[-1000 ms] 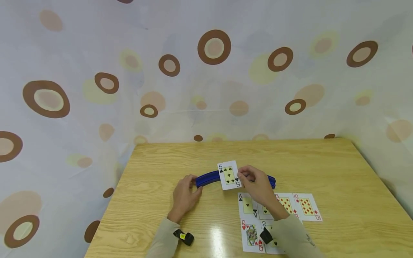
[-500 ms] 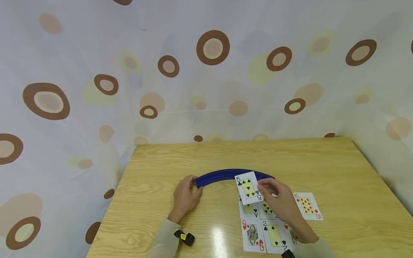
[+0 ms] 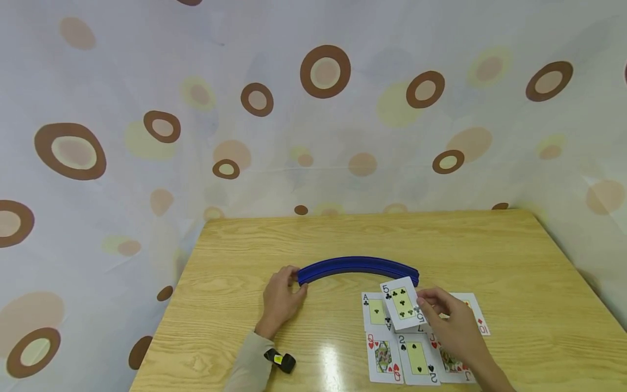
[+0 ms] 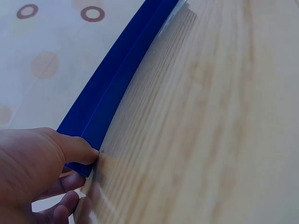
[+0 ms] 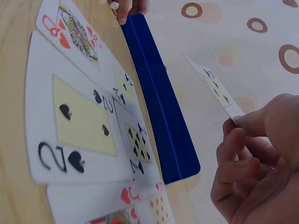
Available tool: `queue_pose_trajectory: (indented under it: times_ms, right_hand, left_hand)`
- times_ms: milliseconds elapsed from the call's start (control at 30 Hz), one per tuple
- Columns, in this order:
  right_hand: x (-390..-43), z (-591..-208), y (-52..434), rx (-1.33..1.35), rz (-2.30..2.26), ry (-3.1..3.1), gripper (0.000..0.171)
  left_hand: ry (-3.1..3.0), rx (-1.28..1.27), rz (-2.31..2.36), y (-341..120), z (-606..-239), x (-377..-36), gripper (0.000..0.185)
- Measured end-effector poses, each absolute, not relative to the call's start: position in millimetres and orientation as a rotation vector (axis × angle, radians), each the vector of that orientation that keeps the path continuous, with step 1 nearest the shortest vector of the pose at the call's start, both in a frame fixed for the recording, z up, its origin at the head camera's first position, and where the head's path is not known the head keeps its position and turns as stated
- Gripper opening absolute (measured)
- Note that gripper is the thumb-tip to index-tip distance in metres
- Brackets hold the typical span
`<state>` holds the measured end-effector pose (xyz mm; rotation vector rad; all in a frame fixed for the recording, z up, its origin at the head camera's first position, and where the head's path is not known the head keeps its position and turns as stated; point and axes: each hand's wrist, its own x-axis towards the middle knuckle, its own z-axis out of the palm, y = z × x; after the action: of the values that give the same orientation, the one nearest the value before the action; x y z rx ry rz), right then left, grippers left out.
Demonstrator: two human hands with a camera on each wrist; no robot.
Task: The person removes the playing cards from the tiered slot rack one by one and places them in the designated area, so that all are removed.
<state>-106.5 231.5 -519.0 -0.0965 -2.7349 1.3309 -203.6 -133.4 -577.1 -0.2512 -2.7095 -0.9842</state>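
Note:
Between thumb and fingertips, my right hand (image 3: 453, 321) pinches a five of clubs playing card (image 3: 403, 305), face up above the laid-out cards. In the right wrist view the same card (image 5: 217, 91) is seen nearly edge-on, off the table. A curved blue card holder (image 3: 357, 264) lies across the middle of the table, with no card standing in it. My left hand (image 3: 282, 299) grips its left end; the left wrist view has the thumb (image 4: 81, 149) on the near side and fingers curled beneath the end.
Face-up cards lie in two rows on the wooden table (image 3: 245, 239): an ace of clubs (image 3: 374, 313), a ten of diamonds (image 3: 472, 313), a queen of hearts (image 3: 384, 359), a two of spades (image 3: 418, 360), a jack (image 3: 450, 365) and others partly covered. A patterned cloth (image 3: 362, 130) hangs behind.
My right hand has carried the five of clubs from in front of the blue card holder rightward and nearer, over the laid-out cards. My left hand stays at the holder's left end.

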Motion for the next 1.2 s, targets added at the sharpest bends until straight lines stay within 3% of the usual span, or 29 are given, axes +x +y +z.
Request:
queue_pose_trajectory:
  times_ms: [567, 900, 1200]
  right_hand:
    - [-79.1, -535.9, 265.3, -0.298, 1.311, -2.815, 0.031]
    - [-71.9, -541.0, 278.8, -0.555, 1.364, -2.906, 0.041]
    - [-65.3, -547.8, 300.3, -0.529, 1.287, -2.894, 0.043]
  left_hand:
    - [-2.723, -0.253, -0.967, -135.1, -576.3, -202.5, 0.03]
    - [-2.733, -0.243, -0.976, -135.8, -579.0, -200.8, 0.029]
    - [-2.698, -0.247, -0.965, -137.7, -577.7, -204.5, 0.029]
